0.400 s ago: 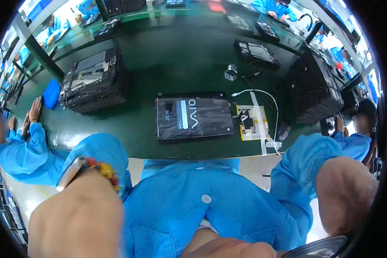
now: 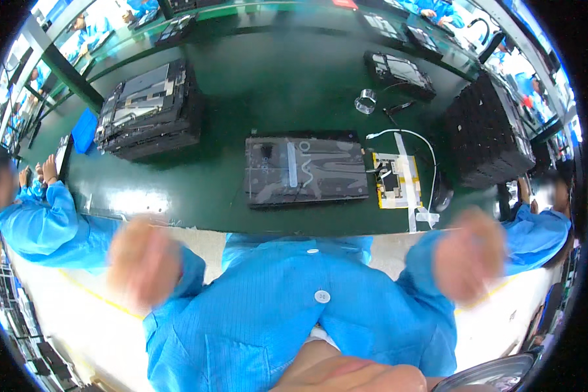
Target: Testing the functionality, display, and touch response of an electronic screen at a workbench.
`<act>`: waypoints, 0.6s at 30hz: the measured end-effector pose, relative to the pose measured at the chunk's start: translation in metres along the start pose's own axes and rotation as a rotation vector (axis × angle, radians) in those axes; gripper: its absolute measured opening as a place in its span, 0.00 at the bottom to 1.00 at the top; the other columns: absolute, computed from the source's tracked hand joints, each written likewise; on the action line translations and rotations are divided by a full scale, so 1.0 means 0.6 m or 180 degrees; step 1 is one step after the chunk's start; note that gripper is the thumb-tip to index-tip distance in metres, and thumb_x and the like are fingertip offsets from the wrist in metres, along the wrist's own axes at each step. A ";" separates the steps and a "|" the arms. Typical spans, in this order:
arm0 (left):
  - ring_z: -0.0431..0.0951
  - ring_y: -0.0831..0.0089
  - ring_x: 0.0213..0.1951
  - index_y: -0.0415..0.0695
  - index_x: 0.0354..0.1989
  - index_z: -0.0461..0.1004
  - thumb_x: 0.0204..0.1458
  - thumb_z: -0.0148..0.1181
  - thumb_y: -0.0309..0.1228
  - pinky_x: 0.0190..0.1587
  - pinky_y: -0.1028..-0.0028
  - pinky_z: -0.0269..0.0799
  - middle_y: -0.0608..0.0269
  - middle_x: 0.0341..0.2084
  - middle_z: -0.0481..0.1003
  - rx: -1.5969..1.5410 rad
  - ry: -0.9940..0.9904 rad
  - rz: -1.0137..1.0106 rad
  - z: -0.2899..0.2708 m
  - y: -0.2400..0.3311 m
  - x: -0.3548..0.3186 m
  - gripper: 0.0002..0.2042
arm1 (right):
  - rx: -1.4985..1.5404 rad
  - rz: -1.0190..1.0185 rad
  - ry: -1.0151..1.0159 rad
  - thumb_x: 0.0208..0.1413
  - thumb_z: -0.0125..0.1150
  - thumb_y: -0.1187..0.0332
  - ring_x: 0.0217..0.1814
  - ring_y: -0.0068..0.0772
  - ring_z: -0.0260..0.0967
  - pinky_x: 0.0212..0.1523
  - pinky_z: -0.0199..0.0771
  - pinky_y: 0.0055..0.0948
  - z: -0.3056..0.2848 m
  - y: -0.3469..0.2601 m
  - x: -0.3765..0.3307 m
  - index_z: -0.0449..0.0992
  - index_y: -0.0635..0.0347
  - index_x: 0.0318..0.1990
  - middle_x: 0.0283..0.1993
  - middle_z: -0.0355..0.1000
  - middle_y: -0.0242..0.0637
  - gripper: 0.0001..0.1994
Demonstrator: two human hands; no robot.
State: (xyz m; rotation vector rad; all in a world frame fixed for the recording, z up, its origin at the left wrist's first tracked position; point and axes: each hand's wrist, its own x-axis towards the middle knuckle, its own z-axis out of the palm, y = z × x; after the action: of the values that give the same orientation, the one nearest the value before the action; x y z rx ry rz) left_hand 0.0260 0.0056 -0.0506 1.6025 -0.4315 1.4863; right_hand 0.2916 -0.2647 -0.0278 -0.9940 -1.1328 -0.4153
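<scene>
Black device (image 2: 307, 168) lies on the counter (image 2: 242, 85). Left hand (image 2: 145, 264) and right hand (image 2: 470, 258), both blurred, stand off its near-left and near-right corners; whether fingers are apart, I cannot tell.

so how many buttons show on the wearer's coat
2: upper button mid-front on the coat, lower button nearer the table; more may be hidden.
</scene>
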 end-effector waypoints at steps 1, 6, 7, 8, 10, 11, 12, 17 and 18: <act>0.69 0.61 0.50 0.35 0.43 0.72 0.49 0.49 0.25 0.54 0.67 0.61 0.50 0.45 0.71 0.1059 0.0066 -0.1735 0.011 -0.021 -0.037 0.13 | -0.1203 0.1339 -0.0808 0.48 0.52 0.70 0.41 0.41 0.69 0.42 0.69 0.35 0.014 0.031 -0.032 0.75 0.61 0.34 0.36 0.73 0.40 0.08; 0.64 0.65 0.56 0.35 0.57 0.58 0.57 0.47 0.28 0.57 0.72 0.58 0.48 0.54 0.63 0.0847 -0.0128 -0.3965 0.033 -0.190 -0.153 0.20 | -0.2610 0.1820 -0.2389 0.48 0.59 0.58 0.61 0.50 0.51 0.62 0.45 0.49 0.088 0.119 -0.119 0.66 0.63 0.47 0.53 0.63 0.46 0.22; 0.63 0.64 0.57 0.34 0.58 0.57 0.57 0.48 0.29 0.57 0.72 0.58 0.47 0.55 0.63 0.0493 -0.0030 -0.4233 0.037 -0.202 -0.151 0.21 | -0.2780 0.1754 -0.2703 0.48 0.59 0.55 0.62 0.51 0.50 0.63 0.43 0.52 0.097 0.122 -0.126 0.66 0.62 0.46 0.53 0.63 0.45 0.23; 0.62 0.64 0.58 0.34 0.58 0.56 0.57 0.49 0.30 0.58 0.72 0.58 0.45 0.55 0.62 0.0132 0.0070 -0.4491 0.042 -0.211 -0.149 0.22 | -0.2947 0.1680 -0.3015 0.48 0.59 0.53 0.63 0.51 0.49 0.63 0.40 0.55 0.105 0.124 -0.130 0.66 0.62 0.46 0.53 0.63 0.44 0.24; 0.62 0.63 0.58 0.34 0.59 0.55 0.57 0.49 0.30 0.58 0.73 0.57 0.44 0.55 0.62 0.0182 0.0013 -0.4458 0.052 -0.223 -0.135 0.23 | -0.2632 0.1542 -0.3198 0.48 0.58 0.52 0.63 0.51 0.48 0.63 0.38 0.56 0.123 0.127 -0.129 0.66 0.61 0.47 0.53 0.64 0.43 0.25; 0.61 0.63 0.59 0.34 0.59 0.54 0.57 0.49 0.30 0.58 0.73 0.57 0.43 0.55 0.61 0.0242 -0.0046 -0.4420 0.057 -0.227 -0.128 0.23 | -0.2306 0.1399 -0.3366 0.48 0.58 0.50 0.64 0.51 0.48 0.64 0.35 0.58 0.129 0.127 -0.127 0.66 0.61 0.47 0.53 0.64 0.42 0.26; 0.61 0.63 0.59 0.34 0.59 0.54 0.57 0.49 0.30 0.58 0.73 0.57 0.43 0.55 0.61 0.0243 -0.0043 -0.4421 0.059 -0.229 -0.126 0.23 | -0.2075 0.1434 -0.3464 0.48 0.58 0.51 0.65 0.50 0.47 0.65 0.33 0.56 0.132 0.124 -0.124 0.66 0.60 0.48 0.54 0.63 0.40 0.25; 0.62 0.67 0.57 0.35 0.59 0.56 0.58 0.46 0.32 0.59 0.71 0.54 0.48 0.55 0.63 -0.0117 0.0182 -0.4531 0.065 -0.239 -0.111 0.22 | -0.2384 0.1353 -0.3116 0.47 0.59 0.53 0.65 0.49 0.47 0.65 0.34 0.56 0.097 0.134 -0.124 0.66 0.59 0.49 0.56 0.61 0.41 0.25; 0.62 0.67 0.57 0.35 0.59 0.56 0.58 0.46 0.32 0.59 0.71 0.54 0.48 0.55 0.63 -0.0118 0.0180 -0.4531 0.062 -0.244 -0.108 0.22 | -0.2495 0.1423 -0.2973 0.46 0.60 0.55 0.65 0.50 0.46 0.65 0.34 0.55 0.087 0.136 -0.128 0.65 0.59 0.49 0.56 0.61 0.41 0.25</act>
State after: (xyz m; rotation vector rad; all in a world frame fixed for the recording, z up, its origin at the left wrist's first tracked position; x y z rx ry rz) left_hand 0.1447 0.0374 -0.1598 1.2699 0.6388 0.3920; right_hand 0.2899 -0.1930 -0.1282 -2.2234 -1.5325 0.0197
